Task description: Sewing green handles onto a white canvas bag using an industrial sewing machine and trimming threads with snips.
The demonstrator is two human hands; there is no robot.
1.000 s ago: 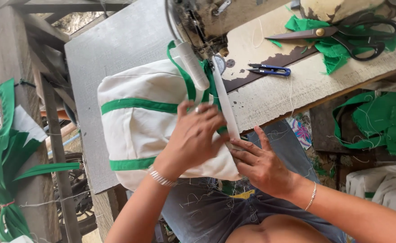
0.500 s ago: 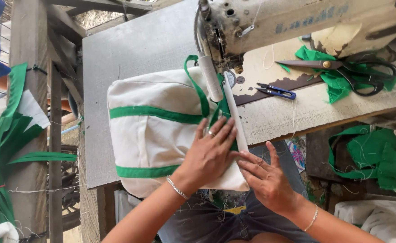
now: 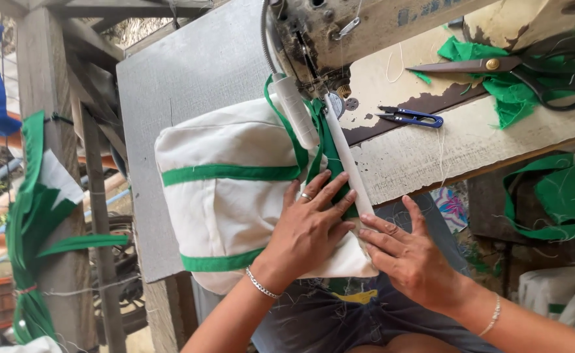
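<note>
A white cloth bag (image 3: 228,196) with green bands lies on the sewing machine's arm, its green strap (image 3: 323,140) running up under the needle area. My left hand (image 3: 310,225) presses flat on the bag's right side, fingers spread, a ring on one finger. My right hand (image 3: 411,258) rests flat beside it on the bag's edge, fingertips touching the white piped seam (image 3: 346,157). The old sewing machine (image 3: 366,29) stands above the bag. Neither hand grips anything.
On the worn wooden table (image 3: 431,150) lie small blue thread snips (image 3: 413,117), large black scissors (image 3: 516,68) and green fabric scraps (image 3: 509,91). More green cloth (image 3: 562,196) hangs at the right, green strips (image 3: 29,216) at the left by a wooden post (image 3: 45,78).
The view has shifted so the bag and machine sit further right. Both hands stay flat on the bag, the left one slightly lower along the seam.
</note>
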